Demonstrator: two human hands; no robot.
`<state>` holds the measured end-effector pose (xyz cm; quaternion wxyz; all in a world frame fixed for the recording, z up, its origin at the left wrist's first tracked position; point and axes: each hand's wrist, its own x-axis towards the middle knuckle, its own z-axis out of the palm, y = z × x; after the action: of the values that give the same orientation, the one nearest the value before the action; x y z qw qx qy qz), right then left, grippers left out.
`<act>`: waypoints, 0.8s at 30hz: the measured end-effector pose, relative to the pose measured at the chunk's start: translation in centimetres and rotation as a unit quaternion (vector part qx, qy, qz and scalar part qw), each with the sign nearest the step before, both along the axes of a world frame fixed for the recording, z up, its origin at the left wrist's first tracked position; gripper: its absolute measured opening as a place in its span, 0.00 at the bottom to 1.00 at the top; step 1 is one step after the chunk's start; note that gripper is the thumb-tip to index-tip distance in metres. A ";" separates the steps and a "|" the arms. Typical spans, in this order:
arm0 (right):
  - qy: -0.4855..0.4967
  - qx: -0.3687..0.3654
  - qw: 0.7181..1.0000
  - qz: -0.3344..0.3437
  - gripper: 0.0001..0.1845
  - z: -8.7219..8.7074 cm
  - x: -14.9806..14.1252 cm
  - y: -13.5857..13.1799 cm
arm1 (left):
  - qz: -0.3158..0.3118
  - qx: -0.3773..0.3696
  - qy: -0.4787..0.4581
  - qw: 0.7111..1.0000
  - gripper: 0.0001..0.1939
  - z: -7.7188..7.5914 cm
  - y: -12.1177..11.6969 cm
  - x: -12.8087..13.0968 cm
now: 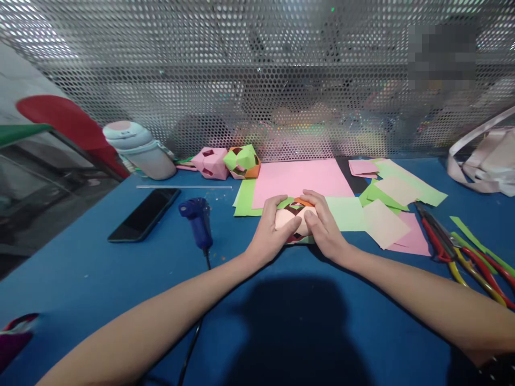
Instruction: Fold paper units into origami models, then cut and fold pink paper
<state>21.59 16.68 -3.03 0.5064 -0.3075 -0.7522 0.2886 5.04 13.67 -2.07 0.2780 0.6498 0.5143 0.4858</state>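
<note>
A perforated grey metal screen (pixel 257 107) is seen behind a blue tabletop (pixel 120 300). In the head view, a multi-panel folded paper ball (pixel 287 216) in peach, green, orange & dark brown is held btwn both hands, centre of table; contact w/ the tabletop can't be told.

L hand (pixel 273 230): cupped round the ball's L side, thumb pressed on the near face. R hand (pixel 326 230): cupped round the R side, thumb laid on the near face, fingers over the top.

Left of L hand: a blue plastic handheld tool (pixel 198 222) w/ black cord; further out, a black flat phone (pixel 145 215). Beyond L hand, far-left: a pink folded paper ball (pixel 211 163) & a green-and-orange folded paper ball (pixel 243 162), set side by side, w/ a pale lidded bottle (pixel 140 150) further left.

Just beyond both hands: a large pink paper sheet (pixel 301 179). Right of R hand: peach paper squares (pixel 386 224), then red- and yellow-handled cutting tools (pixel 442 241).
</note>
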 end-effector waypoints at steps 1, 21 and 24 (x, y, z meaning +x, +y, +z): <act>0.000 -0.001 1.000 0.001 0.19 0.0 0.0 0.0 | 0.001 -0.001 0.000 1.000 0.28 0.0 0.0 0.0; 0.009 -0.038 0.999 0.007 0.24 0.4 0.1 -0.1 | -0.011 -0.013 -0.031 0.999 0.30 0.0 0.4 -0.3; 0.014 -0.059 0.998 0.031 0.30 0.5 0.3 -0.1 | -0.012 -0.016 -0.046 0.999 0.30 -0.1 0.5 -0.4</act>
<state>21.90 16.61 -2.54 0.4884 -0.3092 -0.7362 0.3520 4.62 14.17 -2.14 0.3177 0.6281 0.5007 0.5038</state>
